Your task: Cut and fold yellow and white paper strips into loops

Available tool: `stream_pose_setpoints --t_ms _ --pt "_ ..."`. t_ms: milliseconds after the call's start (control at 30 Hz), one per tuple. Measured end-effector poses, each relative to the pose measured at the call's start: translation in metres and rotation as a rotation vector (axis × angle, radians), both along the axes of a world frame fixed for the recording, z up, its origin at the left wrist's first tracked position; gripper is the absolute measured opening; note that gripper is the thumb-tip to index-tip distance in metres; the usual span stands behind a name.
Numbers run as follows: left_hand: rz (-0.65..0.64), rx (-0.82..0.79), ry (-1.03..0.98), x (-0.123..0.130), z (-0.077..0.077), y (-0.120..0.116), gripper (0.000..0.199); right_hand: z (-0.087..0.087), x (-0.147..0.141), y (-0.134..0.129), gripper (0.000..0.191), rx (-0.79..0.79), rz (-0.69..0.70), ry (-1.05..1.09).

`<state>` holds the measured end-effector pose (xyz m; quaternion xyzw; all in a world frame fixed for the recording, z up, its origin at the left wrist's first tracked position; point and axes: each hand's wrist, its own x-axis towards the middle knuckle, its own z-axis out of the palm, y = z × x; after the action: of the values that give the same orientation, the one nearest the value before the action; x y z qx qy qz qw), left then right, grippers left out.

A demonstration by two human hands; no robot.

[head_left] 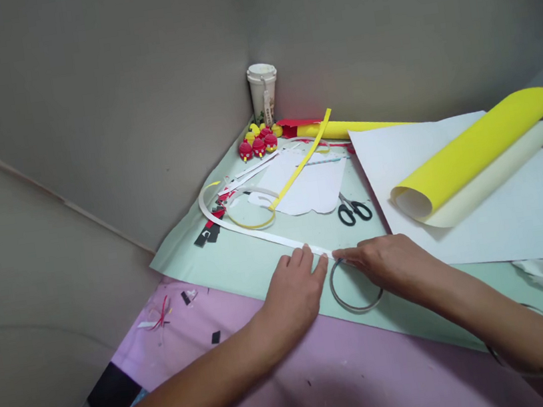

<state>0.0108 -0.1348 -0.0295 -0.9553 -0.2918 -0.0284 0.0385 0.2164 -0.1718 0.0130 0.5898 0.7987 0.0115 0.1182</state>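
A long white paper strip [266,236] runs along the front of the pale green sheet, bending back in a loop at its left end. My left hand [296,287] holds it near its right end, fingertips and thumb on the strip against the table. At that end, the fingers of my right hand [385,261] pinch the strip, forefinger pointing left. A thin grey ring [360,309], perhaps a coiled strip or tape, lies right below my right fingers, its upper part hidden by them. Black-handled scissors [353,211] rest behind my right hand.
A yellow paper roll [477,158] lies on large white sheets [522,229] at right. Behind the hands are a yellow strip [303,162], a curled strip [254,225] and white paper [295,193]. Small red balls [258,146] and a paper cup [264,93] stand by the wall.
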Motion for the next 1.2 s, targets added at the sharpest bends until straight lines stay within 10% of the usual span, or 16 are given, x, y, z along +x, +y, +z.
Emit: stream_pose_setpoints --t_ms 1200 --pt "0.037 0.03 0.071 0.011 0.006 -0.004 0.05 -0.012 -0.006 -0.017 0.046 0.031 -0.142 0.077"
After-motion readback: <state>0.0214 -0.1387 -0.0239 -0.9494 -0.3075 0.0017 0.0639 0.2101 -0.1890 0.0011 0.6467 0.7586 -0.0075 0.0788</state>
